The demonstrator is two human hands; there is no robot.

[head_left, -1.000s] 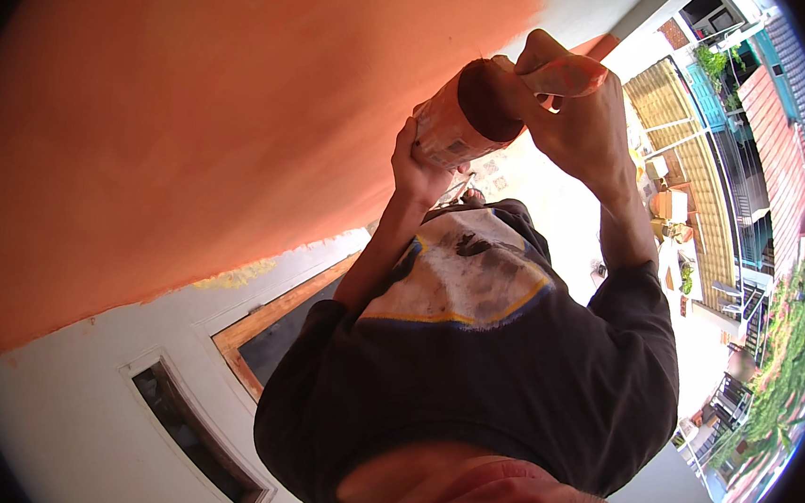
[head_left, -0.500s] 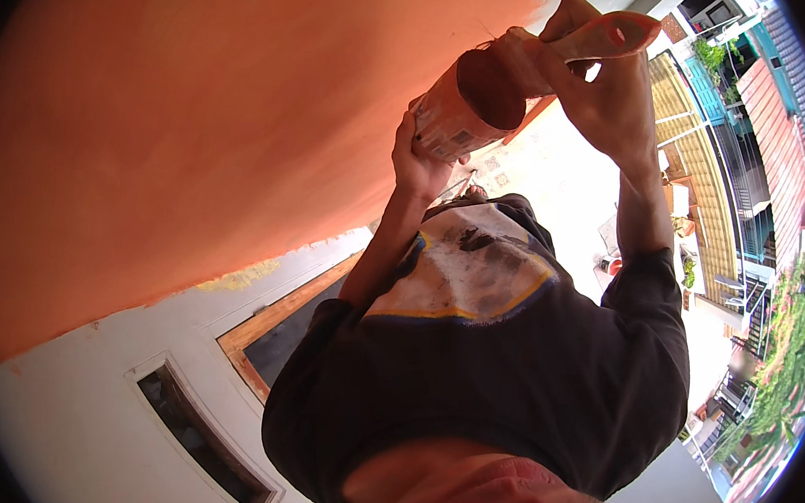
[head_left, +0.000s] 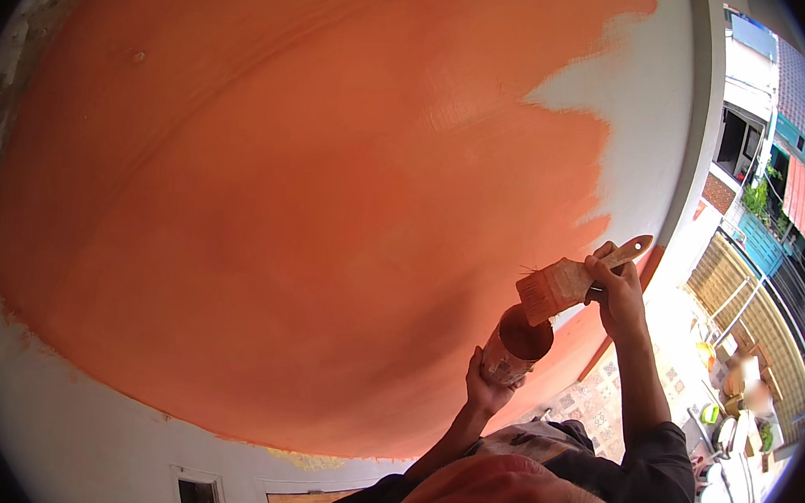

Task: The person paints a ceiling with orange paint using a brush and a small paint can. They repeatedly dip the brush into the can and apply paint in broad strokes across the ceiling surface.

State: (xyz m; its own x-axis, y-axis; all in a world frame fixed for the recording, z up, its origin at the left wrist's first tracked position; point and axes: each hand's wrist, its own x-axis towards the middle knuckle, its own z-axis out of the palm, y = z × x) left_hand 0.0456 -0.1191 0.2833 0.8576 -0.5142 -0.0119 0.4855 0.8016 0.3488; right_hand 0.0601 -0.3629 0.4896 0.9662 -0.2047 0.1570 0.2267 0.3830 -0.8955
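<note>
Orange paint covers most of the wall (head_left: 284, 195) in my view now; a second ago the dark shirt filled the middle of the picture, so the head has tipped toward the surface. White remains at the upper right (head_left: 641, 109). Lower right, my left hand (head_left: 484, 388) is wrapped around the paint can (head_left: 516, 344), held up near the wall. My right hand (head_left: 615, 289) grips the brush (head_left: 565, 285), which has lifted clear of the can, bristles just above its rim, so I judge it freshly loaded.
</note>
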